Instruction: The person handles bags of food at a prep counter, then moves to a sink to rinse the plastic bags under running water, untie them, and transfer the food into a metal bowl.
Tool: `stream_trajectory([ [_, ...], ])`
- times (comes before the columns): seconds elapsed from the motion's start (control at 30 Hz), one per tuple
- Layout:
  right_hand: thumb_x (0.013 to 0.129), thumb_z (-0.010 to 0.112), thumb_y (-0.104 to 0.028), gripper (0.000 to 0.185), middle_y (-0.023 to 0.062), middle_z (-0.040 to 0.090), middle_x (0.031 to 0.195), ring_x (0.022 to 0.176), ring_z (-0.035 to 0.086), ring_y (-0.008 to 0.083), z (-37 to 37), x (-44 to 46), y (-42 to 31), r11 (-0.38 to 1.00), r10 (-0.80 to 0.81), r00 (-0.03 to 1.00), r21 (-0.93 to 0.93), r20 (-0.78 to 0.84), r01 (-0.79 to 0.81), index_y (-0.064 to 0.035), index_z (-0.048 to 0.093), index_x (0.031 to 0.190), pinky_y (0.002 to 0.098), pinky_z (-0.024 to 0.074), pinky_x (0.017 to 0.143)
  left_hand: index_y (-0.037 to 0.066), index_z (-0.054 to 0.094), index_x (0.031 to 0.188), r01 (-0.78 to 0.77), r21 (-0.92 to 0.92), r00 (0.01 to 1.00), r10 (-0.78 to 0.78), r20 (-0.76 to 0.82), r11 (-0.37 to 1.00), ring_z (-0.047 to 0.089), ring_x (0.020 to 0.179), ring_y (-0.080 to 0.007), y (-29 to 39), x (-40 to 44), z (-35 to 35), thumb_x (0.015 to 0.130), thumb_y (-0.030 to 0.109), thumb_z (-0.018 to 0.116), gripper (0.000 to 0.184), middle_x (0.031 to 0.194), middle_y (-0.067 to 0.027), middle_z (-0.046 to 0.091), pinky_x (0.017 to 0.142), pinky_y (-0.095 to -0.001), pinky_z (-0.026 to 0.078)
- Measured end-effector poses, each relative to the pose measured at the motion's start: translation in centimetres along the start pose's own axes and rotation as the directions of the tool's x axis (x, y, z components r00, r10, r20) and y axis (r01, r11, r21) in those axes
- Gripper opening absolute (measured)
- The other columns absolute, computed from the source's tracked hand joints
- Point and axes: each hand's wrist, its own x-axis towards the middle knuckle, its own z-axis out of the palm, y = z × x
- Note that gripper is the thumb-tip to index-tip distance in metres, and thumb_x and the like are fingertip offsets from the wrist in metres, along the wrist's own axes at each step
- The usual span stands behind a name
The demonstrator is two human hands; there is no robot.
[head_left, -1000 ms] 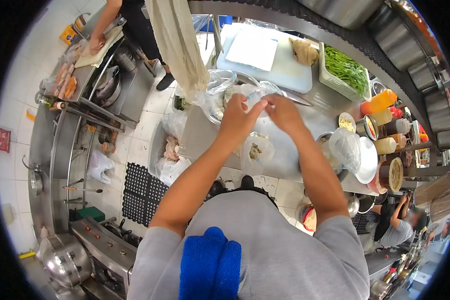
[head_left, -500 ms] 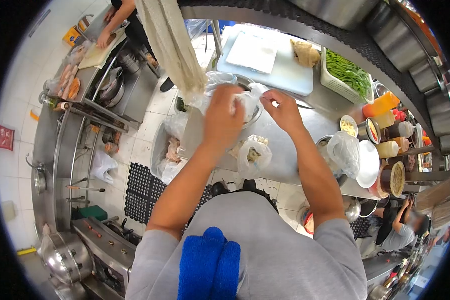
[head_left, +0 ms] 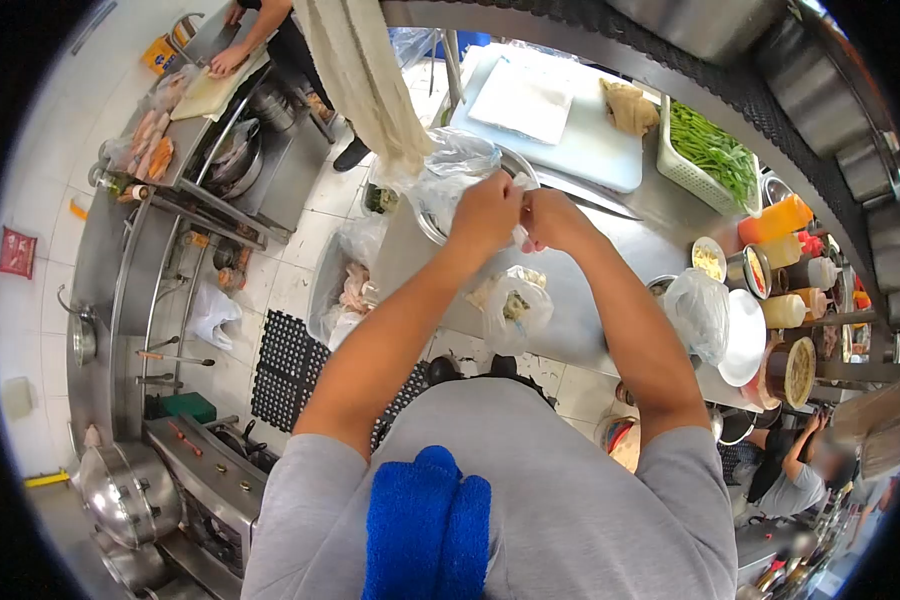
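Note:
Both hands meet over a metal bowl (head_left: 522, 168) at the steel counter's left side. My left hand (head_left: 486, 212) is closed on a clear plastic bag (head_left: 457, 160), which spreads over the bowl. Right beside it, my right hand (head_left: 557, 220) pinches plastic too, with bits showing above and below the fingers. What the bag holds is hidden from me. Nearer my body, a second plastic bag (head_left: 518, 308) with pale and greenish contents stands on the counter. A large knife (head_left: 595, 200) lies beyond my right hand, alongside the cutting board (head_left: 610, 165).
A white basket of green vegetables (head_left: 710, 155) and several sauce bottles (head_left: 775, 218) line the right. A white plate (head_left: 740, 338) sits near the counter edge. Cloth (head_left: 355, 85) hangs at upper left. A co-worker's hand (head_left: 230, 60) rests at another board.
My hands have come together, the left moving right to meet the other over the bowl. The plastic between them is now bunched in the fingers. The view has shifted slightly.

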Motion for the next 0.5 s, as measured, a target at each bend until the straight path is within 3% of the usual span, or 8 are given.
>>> stream_trajectory([
  [0.07,0.084,0.044,-0.006,0.021,0.0132,0.063,0.059,0.056,0.067,0.0190,0.8,1.8,0.8,0.987,0.102,0.989,0.110,0.106,-0.113,0.0050,0.059,0.077,0.0291,0.0501,0.049,0.000,0.054,0.083,0.030,-0.078,0.996,-0.036,-0.078,0.997,0.060,0.063,-0.0300,0.8,-1.6,0.3,0.086,0.022,0.051,0.022,0.072,-0.0187,0.060,0.061,-0.0383,0.047],
  [0.1,0.082,0.045,-0.005,0.019,0.0162,0.061,0.055,0.056,0.066,0.0217,0.7,2.0,0.9,0.984,0.038,0.984,0.162,0.173,-0.066,0.0057,0.060,0.074,0.0336,0.0501,0.050,0.000,0.054,0.083,0.031,-0.074,0.995,-0.038,-0.097,0.997,0.060,0.063,-0.0300,1.0,-2.4,0.4,0.086,0.022,0.051,0.022,0.072,-0.0187,0.060,0.061,-0.0383,0.047],
  [0.2,0.079,0.051,-0.012,0.018,0.0169,0.062,0.060,0.059,0.065,0.0267,2.5,4.1,4.3,0.955,0.037,0.988,-0.298,0.152,0.010,0.0019,0.060,0.070,0.0370,0.0488,0.054,0.001,0.052,0.084,0.000,-0.121,0.986,-0.020,-0.165,0.993,0.059,0.072,-0.0342,0.9,-4.2,1.3,0.088,0.021,0.050,0.020,0.077,-0.0188,0.059,0.066,-0.0400,0.045],
  [0.23,0.079,0.051,-0.012,0.018,0.0169,0.062,0.060,0.059,0.065,0.0267,2.9,4.1,4.4,0.952,0.027,0.986,-0.306,0.166,0.026,0.0019,0.060,0.070,0.0370,0.0488,0.054,0.001,0.052,0.085,-0.046,-0.126,0.982,0.022,-0.190,0.991,0.057,0.075,-0.0356,1.0,-4.7,1.8,0.088,0.020,0.050,0.019,0.080,-0.0193,0.058,0.067,-0.0407,0.045],
  [0.3,0.078,0.055,-0.019,0.021,0.0137,0.062,0.065,0.063,0.063,0.0250,4.2,3.5,4.7,0.858,-0.312,0.924,-0.483,-0.221,0.174,0.0000,0.059,0.071,0.0343,0.0475,0.056,0.002,0.052,0.087,-0.085,-0.130,0.974,0.055,-0.222,0.988,0.056,0.078,-0.0370,0.8,-5.3,2.4,0.088,0.020,0.050,0.018,0.082,-0.0198,0.057,0.068,-0.0413,0.044],
  [0.33,0.076,0.059,-0.026,0.023,0.0083,0.063,0.073,0.069,0.061,0.0237,4.9,4.4,5.8,0.960,-0.185,0.944,-0.255,-0.272,0.114,-0.0030,0.061,0.077,0.0334,0.0465,0.060,0.002,0.052,0.087,-0.098,-0.138,0.972,0.065,-0.226,0.986,0.056,0.078,-0.0369,0.9,-5.4,2.5,0.088,0.019,0.050,0.017,0.082,-0.0197,0.057,0.068,-0.0417,0.044],
  [0.47,0.080,0.058,-0.026,0.021,0.0067,0.063,0.079,0.073,0.060,0.0216,6.2,7.6,9.3,0.891,-0.084,0.991,-0.453,-0.102,0.029,-0.0053,0.062,0.081,0.0311,0.0460,0.064,0.002,0.050,0.087,-0.157,-0.136,0.963,0.121,-0.242,0.978,0.054,0.075,-0.0378,0.3,-5.5,1.7,0.089,0.017,0.049,0.015,0.080,-0.0187,0.055,0.066,-0.0426,0.043],
  [0.5,0.082,0.055,-0.025,0.021,0.0080,0.063,0.083,0.075,0.060,0.0202,7.5,9.2,12.6,0.968,-0.165,0.984,-0.199,-0.059,0.151,-0.0057,0.062,0.083,0.0310,0.0461,0.065,0.002,0.049,0.086,-0.150,-0.109,0.967,0.123,-0.222,0.983,0.054,0.074,-0.0379,0.3,-5.5,1.5,0.089,0.016,0.049,0.014,0.080,-0.0184,0.055,0.066,-0.0426,0.043],
])
